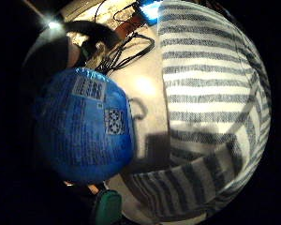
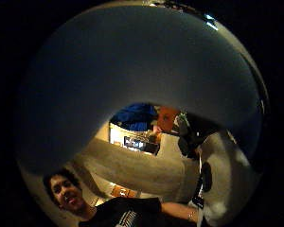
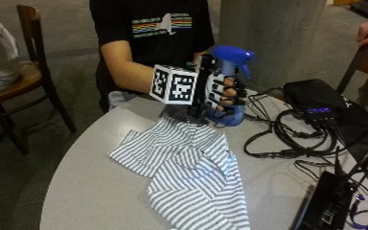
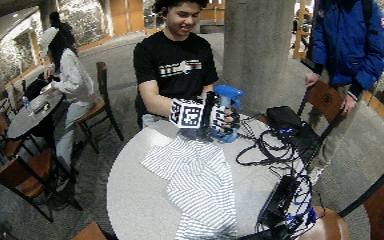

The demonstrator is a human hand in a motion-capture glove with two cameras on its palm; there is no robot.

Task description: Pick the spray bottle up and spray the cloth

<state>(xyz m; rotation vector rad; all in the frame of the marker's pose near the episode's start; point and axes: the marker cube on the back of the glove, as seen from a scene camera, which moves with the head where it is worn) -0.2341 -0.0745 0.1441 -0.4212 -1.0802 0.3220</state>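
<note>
So the spray bottle (image 3: 232, 86) is blue see-through plastic with a blue trigger head, standing upright near the far edge of the round grey bench (image 3: 101, 191). The gloved right hand (image 3: 219, 91) is reaching in from the side, fingers (image 3: 230, 94) curled round the bottle's body. The grey-and-white striped cloth (image 3: 187, 175) lies rumpled on the bench just beside it.
</note>
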